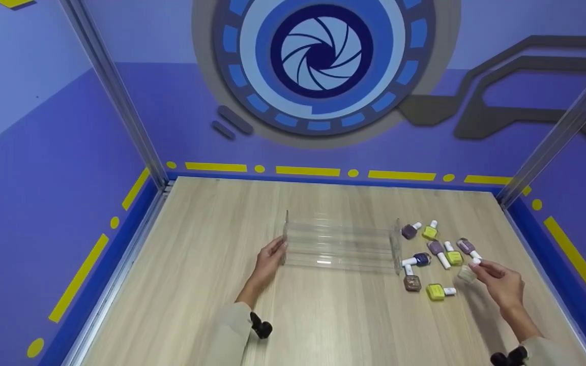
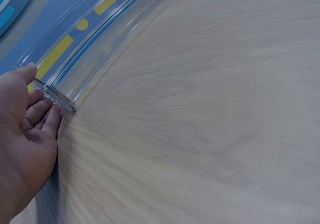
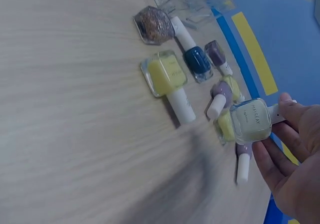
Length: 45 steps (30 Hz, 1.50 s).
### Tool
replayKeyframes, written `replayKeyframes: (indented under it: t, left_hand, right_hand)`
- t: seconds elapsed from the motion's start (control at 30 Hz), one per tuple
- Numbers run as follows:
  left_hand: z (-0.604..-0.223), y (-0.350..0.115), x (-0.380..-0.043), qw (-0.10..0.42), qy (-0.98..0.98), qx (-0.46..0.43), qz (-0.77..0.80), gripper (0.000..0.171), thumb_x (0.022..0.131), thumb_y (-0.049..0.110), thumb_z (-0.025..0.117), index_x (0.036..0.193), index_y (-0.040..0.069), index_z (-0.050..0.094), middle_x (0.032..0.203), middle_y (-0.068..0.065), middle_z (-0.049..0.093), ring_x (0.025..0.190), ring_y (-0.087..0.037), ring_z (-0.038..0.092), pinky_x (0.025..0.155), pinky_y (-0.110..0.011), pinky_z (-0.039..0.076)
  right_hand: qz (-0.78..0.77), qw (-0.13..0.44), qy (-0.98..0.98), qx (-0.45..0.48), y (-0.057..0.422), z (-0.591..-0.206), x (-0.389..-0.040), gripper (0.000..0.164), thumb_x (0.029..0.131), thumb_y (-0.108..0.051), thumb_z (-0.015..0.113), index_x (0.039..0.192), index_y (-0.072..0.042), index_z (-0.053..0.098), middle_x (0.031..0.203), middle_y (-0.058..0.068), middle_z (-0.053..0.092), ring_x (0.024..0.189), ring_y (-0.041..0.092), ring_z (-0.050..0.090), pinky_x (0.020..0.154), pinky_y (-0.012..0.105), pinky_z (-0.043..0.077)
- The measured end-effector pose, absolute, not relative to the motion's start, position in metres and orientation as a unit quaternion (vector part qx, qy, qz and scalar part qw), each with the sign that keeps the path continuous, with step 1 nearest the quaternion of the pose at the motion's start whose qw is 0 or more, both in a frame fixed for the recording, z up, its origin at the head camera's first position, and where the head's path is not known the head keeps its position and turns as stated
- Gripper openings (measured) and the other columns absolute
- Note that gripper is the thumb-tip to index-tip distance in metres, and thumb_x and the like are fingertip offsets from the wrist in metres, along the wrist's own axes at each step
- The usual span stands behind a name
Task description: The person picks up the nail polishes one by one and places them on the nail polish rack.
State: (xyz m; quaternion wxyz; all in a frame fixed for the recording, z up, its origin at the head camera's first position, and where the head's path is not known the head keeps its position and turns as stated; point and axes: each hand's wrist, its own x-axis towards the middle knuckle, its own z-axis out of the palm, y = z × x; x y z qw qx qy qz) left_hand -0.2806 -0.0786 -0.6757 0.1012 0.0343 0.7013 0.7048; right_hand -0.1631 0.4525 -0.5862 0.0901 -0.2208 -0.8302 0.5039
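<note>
The left grip [image 1: 268, 262] holds the clear plastic rack [image 1: 339, 247]; the right grip [image 1: 504, 285], pinching a pale nail-polish bottle [image 3: 251, 122] by its cap [image 3: 275, 114], should prevent any swing.

Rack [image 1: 339, 247] on the table [image 1: 196, 254], nail polish bottles [image 1: 436, 292] to its right, wall [image 1: 181, 122] behind

Room fronts the rack [image 1: 341, 247]; bottles [image 1: 435, 248] obstruct its right.

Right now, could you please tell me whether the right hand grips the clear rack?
No, the right hand pinches a pale bottle by its white cap.
</note>
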Motion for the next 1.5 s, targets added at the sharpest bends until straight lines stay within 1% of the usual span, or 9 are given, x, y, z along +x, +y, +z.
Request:
replayKeyframes:
  t: [0.1, 0.33, 0.47, 0.6, 0.77, 0.93, 1.17, 1.33, 1.5]
  left_hand:
    - [-0.675, -0.079, -0.280, 0.102, 0.701, 0.037, 0.705, 0.053, 0.110, 0.028, 0.048, 0.156, 0.003, 0.038, 0.159, -0.021, 0.043, 0.149, -0.036, 0.040, 0.125, -0.048, 0.035]
    - [-0.675, -0.079, -0.282, 0.099, 0.697, 0.038, 0.710, 0.052, 0.109, 0.028, 0.049, 0.155, 0.005, 0.040, 0.159, -0.019, 0.044, 0.149, -0.033, 0.041, 0.124, -0.047, 0.038]
    - [-0.677, -0.079, -0.282, 0.104, 0.696, 0.035, 0.709, 0.051, 0.110, 0.026, 0.048, 0.155, 0.005, 0.040, 0.159, -0.018, 0.044, 0.149, -0.032, 0.041, 0.123, -0.046, 0.038]
    - [-0.677, -0.079, -0.283, 0.104, 0.690, 0.045, 0.715, 0.054, 0.110, 0.029, 0.049, 0.156, 0.003, 0.038, 0.160, -0.020, 0.042, 0.150, -0.035, 0.038, 0.124, -0.048, 0.037]
    - [-0.674, -0.080, -0.284, 0.106, 0.685, 0.050, 0.719, 0.055, 0.110, 0.028, 0.048, 0.157, 0.002, 0.036, 0.159, -0.022, 0.043, 0.149, -0.037, 0.039, 0.121, -0.052, 0.040]
    - [-0.673, -0.081, -0.285, 0.109, 0.687, 0.048, 0.717, 0.054, 0.110, 0.026, 0.047, 0.157, 0.002, 0.035, 0.160, -0.022, 0.041, 0.150, -0.037, 0.038, 0.123, -0.052, 0.038]
    - [-0.673, -0.079, -0.282, 0.098, 0.689, 0.044, 0.717, 0.054, 0.109, 0.030, 0.050, 0.156, 0.006, 0.039, 0.158, -0.019, 0.045, 0.149, -0.034, 0.041, 0.122, -0.051, 0.039]
    - [-0.674, -0.079, -0.280, 0.096, 0.692, 0.041, 0.714, 0.054, 0.109, 0.032, 0.051, 0.155, 0.006, 0.040, 0.157, -0.018, 0.047, 0.147, -0.032, 0.044, 0.120, -0.049, 0.042]
    - [-0.674, -0.079, -0.276, 0.098, 0.687, 0.041, 0.719, 0.056, 0.109, 0.032, 0.051, 0.156, 0.004, 0.038, 0.159, -0.020, 0.043, 0.149, -0.034, 0.040, 0.123, -0.049, 0.038]
  right_hand:
    - [0.503, 0.094, -0.834, -0.207, 0.444, -0.583, -0.168, 0.048, 0.095, -0.020, 0.075, 0.125, 0.014, 0.062, 0.080, -0.028, 0.067, 0.075, -0.012, 0.066, 0.071, 0.010, 0.059]
    - [0.508, 0.102, -0.836, -0.178, 0.424, -0.575, -0.186, 0.048, 0.095, -0.024, 0.075, 0.125, 0.011, 0.064, 0.083, -0.028, 0.069, 0.077, -0.013, 0.065, 0.071, 0.006, 0.056]
    - [0.507, 0.091, -0.839, -0.174, 0.415, -0.572, -0.190, 0.049, 0.096, -0.024, 0.073, 0.128, 0.012, 0.063, 0.087, -0.023, 0.072, 0.077, -0.011, 0.066, 0.069, 0.006, 0.055]
    - [0.506, 0.094, -0.841, -0.163, 0.407, -0.569, -0.195, 0.049, 0.096, -0.025, 0.074, 0.127, 0.011, 0.064, 0.089, -0.019, 0.073, 0.077, -0.008, 0.067, 0.069, 0.008, 0.056]
    - [0.488, 0.093, -0.855, -0.150, 0.397, -0.566, -0.202, 0.046, 0.095, -0.030, 0.074, 0.123, 0.007, 0.069, 0.092, -0.014, 0.076, 0.079, -0.010, 0.064, 0.068, 0.008, 0.054]
    - [0.498, 0.092, -0.852, -0.135, 0.388, -0.564, -0.209, 0.045, 0.096, -0.027, 0.073, 0.124, 0.007, 0.068, 0.101, -0.004, 0.079, 0.081, -0.012, 0.064, 0.071, 0.008, 0.055]
    - [0.519, 0.096, -0.840, -0.130, 0.374, -0.564, -0.219, 0.041, 0.095, -0.022, 0.075, 0.122, 0.008, 0.069, 0.096, -0.006, 0.079, 0.080, -0.008, 0.068, 0.072, 0.010, 0.057]
    - [0.529, 0.077, -0.836, -0.124, 0.365, -0.557, -0.223, 0.044, 0.096, -0.025, 0.073, 0.126, 0.007, 0.067, 0.097, -0.010, 0.077, 0.083, -0.006, 0.068, 0.073, 0.010, 0.057]
    - [0.529, 0.075, -0.838, -0.113, 0.358, -0.552, -0.228, 0.044, 0.097, -0.026, 0.072, 0.125, 0.008, 0.067, 0.097, -0.006, 0.077, 0.082, -0.001, 0.066, 0.069, 0.012, 0.055]
